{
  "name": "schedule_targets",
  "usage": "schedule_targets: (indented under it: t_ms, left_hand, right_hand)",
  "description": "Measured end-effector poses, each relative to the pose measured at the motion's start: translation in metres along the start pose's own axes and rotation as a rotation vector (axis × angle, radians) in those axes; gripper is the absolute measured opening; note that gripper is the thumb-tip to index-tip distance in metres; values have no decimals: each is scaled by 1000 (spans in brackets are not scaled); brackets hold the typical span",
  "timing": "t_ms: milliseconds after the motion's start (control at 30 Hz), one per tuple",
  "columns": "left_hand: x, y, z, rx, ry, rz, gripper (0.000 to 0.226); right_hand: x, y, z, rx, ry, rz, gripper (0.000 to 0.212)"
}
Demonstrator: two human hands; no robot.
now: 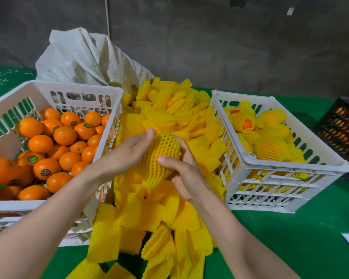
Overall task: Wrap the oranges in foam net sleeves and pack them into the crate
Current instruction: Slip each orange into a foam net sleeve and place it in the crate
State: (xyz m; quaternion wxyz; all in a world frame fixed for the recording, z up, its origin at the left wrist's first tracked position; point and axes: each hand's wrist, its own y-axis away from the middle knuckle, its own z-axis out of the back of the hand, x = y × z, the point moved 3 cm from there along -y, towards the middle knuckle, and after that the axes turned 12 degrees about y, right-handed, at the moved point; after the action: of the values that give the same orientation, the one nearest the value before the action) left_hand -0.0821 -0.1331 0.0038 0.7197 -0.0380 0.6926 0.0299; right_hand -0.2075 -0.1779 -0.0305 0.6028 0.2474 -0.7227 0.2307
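Left fingers: the fingers [147,135] of the left hand [132,150] are curling round the far-left side of a foam net sleeve [161,156], gripping it, probably to steady it while the mesh is being worked along.
Right fingers: the thumb [166,159] of the right hand [184,172] is pressing across the near face of the sleeve while the other fingers are wrapping round its right side, so this hand is gripping it too.
Sleeve: it is bulging round in the middle, as if it is stretching over an orange. The mesh is hiding the fruit itself. It is hanging above the middle pile, between the two white crates.
Step, as I judge it: the wrapping is finishing; the packing is not yet done.
Loose sleeves [169,109]: they are lying heaped in the middle, running from far to near, within reach of both hands.
Bare oranges [65,135]: they are sitting in the left crate [69,86], the supply side.
Wrapped oranges [270,148]: they are lying in the right crate [278,161], just beside the right hand, making for a short carry.
Woven sack [79,57]: it is slumping behind the left crate.
Green cover [290,238]: it is lying under everything.
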Motion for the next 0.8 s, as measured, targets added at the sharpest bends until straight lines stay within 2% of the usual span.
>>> schedule_targets:
  t_ms: [33, 100, 133, 200, 300, 400, 467, 567, 667, 733, 800]
  left_hand:
    - [-3, 1, 7, -49, -33, -45, 36]
    - [-3, -2, 30, -297, -278, -211, 43]
    - [-1, -2, 44, -428, -503, -281, 39]
    - [8, -3, 65, -566, -808, -249, 25]
    - [23, -8, 75, -517, -932, -118, 24]
    - [24, -10, 71, -505, -920, -162, 17]
    - [22, -9, 71, -516, -898, -194, 13]
    - [24, -9, 72, -517, -880, -219, 9]
    - [23, -9, 72, -524, -862, -222, 8]
    - [23, -9, 72, -529, -855, -222, 10]
    - [23, -9, 71, -535, -855, -222, 11]
  right_hand:
    - [5, -2, -1, -12, -24, 3, 56]
    - [18, -13, 7, -60, -37, -4, 67]
    - [27, -23, 16, -105, -32, -14, 74]
    - [45, -46, 46, -256, -2, -28, 83]
    - [76, -77, 112, -614, 133, -10, 76]
    - [91, -94, 173, -932, 505, -15, 65]
    - [86, -96, 203, -1052, 772, -162, 66]
    - [70, -97, 223, -976, 1004, -368, 75]
    - [64, -102, 218, -901, 1191, -361, 99]
    - [69, -107, 201, -908, 1337, -167, 94]
    - [76, -110, 177, -895, 1368, 171, 72]
